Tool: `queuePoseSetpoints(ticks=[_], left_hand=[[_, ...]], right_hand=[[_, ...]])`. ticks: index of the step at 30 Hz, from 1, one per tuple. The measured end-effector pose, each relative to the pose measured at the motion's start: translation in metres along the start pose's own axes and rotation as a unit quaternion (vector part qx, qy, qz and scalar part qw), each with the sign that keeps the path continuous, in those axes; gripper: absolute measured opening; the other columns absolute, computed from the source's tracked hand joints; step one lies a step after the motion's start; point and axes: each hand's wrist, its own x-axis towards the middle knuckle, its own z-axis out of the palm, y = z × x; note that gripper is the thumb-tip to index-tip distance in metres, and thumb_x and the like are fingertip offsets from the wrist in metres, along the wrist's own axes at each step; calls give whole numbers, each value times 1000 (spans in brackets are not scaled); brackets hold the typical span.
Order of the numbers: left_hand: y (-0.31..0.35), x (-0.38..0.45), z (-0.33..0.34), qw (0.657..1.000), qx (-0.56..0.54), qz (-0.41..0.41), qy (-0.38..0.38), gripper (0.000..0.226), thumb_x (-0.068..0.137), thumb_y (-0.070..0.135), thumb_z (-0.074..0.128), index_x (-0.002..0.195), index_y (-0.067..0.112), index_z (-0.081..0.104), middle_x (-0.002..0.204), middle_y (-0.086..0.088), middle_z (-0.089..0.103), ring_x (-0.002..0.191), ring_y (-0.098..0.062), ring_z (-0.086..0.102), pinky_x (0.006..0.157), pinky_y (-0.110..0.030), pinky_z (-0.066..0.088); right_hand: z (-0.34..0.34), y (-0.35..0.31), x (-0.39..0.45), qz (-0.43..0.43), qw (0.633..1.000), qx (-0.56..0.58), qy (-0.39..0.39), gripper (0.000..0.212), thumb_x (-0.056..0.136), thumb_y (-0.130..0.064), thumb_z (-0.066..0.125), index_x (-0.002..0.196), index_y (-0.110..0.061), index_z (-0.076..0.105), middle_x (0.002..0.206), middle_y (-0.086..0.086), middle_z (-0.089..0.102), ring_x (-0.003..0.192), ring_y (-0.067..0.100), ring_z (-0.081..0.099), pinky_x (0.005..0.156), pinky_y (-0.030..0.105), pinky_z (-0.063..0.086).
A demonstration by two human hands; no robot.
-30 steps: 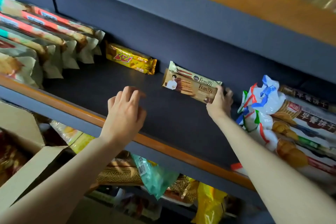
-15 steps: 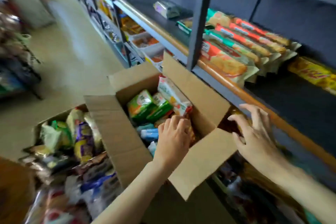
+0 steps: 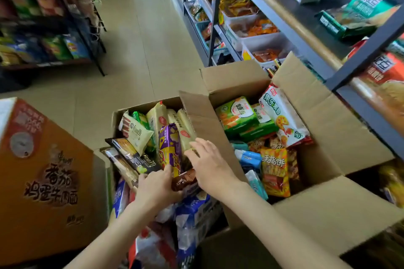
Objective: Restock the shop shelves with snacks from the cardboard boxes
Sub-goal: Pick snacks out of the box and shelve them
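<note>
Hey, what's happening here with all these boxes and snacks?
A person is restocking a shop aisle and is digging into the left cardboard box of mixed snacks. The left hand is on a small brown packet, though the grip itself is partly hidden. The right hand hovers open over the purple and yellow packet. A second open box of snacks sits beside the shelves. Nothing has been lifted out yet.

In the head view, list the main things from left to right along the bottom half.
Orange printed carton → left hand → purple snack pack → right hand → orange snack bag → open box's right flap.
</note>
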Motion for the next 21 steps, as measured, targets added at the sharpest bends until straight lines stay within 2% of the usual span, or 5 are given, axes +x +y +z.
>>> queuePoseSetpoints(ticks=[4,9,15,18,21], left_hand=[[7,6,-11,999,29,14,-26,63,80,54,57,124,14,35,118,-3,59,112,-23,55,92,-35,35],[8,12,-62,996,-81,22,-19,54,76,41,71,112,13,42,97,1,60,84,-13,60,63,-19,50],[39,-21,-157,988,-61,20,141,42,75,47,67,98,14,53,86,-2,57,80,-22,54,60,-28,41],[57,-43,-199,980,-79,7,184,41,76,50,62,96,14,59,95,-7,63,87,-26,58,70,-29,44],[81,-74,-235,960,-235,8,149,35,76,43,65,91,12,63,76,-4,66,59,-19,58,56,-25,48]], right_hand=[[6,17,-13,13,996,76,39,44,89,0,44,132,-9,47,140,8,39,136,20,24,117,31,13],[1,26,-45,34,973,211,85,33,90,-10,52,123,-11,54,125,1,49,123,13,36,103,15,23],[-29,6,-65,60,935,348,29,79,79,-38,72,142,-24,28,138,-4,34,127,10,34,107,27,32],[-57,-1,-75,59,926,361,90,99,70,-43,78,146,-26,17,143,-4,27,131,9,29,108,26,28],[-93,0,-94,63,929,299,208,99,67,-43,79,145,-26,21,142,-4,32,130,11,31,107,27,31]])
